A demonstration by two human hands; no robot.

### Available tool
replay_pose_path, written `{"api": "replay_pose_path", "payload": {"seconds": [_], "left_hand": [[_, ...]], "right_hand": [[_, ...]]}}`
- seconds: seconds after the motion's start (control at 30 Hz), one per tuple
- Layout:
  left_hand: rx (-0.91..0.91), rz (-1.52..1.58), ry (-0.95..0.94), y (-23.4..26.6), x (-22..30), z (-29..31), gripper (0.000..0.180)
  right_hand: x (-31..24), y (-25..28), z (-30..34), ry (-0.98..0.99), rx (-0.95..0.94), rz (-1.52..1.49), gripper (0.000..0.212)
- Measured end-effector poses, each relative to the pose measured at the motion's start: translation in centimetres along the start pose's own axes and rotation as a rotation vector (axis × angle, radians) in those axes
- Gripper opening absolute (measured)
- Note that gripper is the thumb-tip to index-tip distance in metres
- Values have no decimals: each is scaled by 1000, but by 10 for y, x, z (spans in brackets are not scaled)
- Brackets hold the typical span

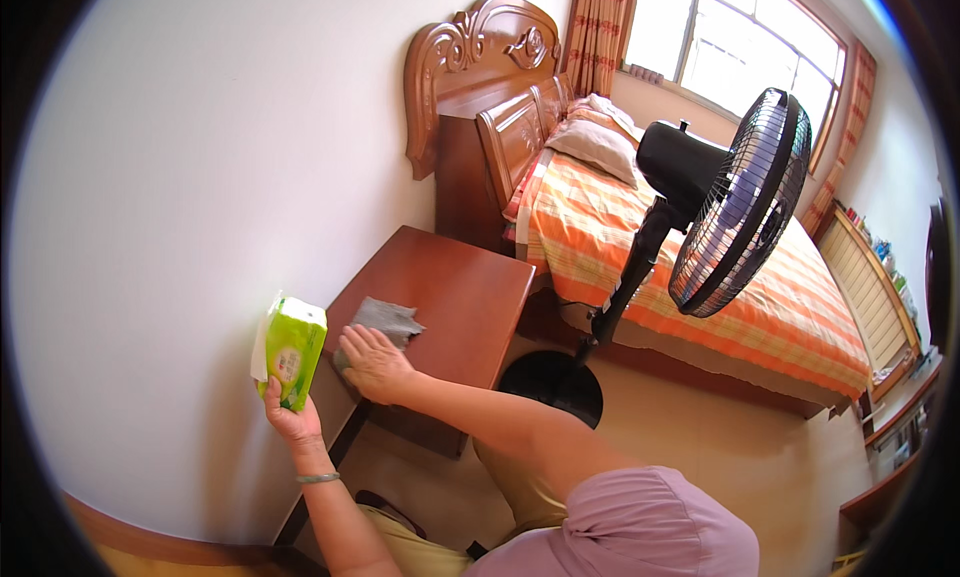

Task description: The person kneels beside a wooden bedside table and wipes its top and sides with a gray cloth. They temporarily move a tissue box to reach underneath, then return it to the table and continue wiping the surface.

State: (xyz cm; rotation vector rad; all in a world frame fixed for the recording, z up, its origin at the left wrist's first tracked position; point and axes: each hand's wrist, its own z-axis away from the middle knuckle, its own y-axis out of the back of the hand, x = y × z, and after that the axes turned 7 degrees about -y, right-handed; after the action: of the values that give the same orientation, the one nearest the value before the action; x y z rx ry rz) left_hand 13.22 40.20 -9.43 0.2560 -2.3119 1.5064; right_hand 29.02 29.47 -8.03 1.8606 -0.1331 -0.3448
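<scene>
My left hand (pixel 292 417) grips a green pack of tissues (pixel 297 342) by its lower end and holds it up in front of the white wall. A white tissue sticks out along the pack's left side. My right hand (pixel 375 365) lies flat with fingers stretched out on a grey cloth (pixel 388 322), near the front left edge of a reddish-brown bedside table (pixel 460 287). Part of the cloth is hidden under the palm; its ragged far end spreads over the tabletop.
A black standing fan (pixel 740 202) rises to the right of the table, its round base (pixel 550 385) on the floor close by. Behind are a bed with an orange striped cover (pixel 700 277), a carved wooden headboard (pixel 480 52) and a pillow (pixel 595 149). The wall (pixel 200 177) borders the table's left.
</scene>
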Motion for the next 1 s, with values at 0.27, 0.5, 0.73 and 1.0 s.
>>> {"api": "replay_pose_path", "payload": {"seconds": [0.27, 0.5, 0.73, 1.0], "left_hand": [[9, 63, 94, 23, -2, 0, 42], [-12, 83, 113, 6, 4, 11, 48], [71, 186, 77, -13, -2, 12, 46], [136, 121, 48, -26, -5, 12, 45]], "right_hand": [[51, 39, 119, -20, 45, 16, 60], [66, 63, 167, -28, -1, 34, 59], [58, 43, 112, -76, -13, 64, 64], [43, 2, -6, -124, 0, 45, 66]]}}
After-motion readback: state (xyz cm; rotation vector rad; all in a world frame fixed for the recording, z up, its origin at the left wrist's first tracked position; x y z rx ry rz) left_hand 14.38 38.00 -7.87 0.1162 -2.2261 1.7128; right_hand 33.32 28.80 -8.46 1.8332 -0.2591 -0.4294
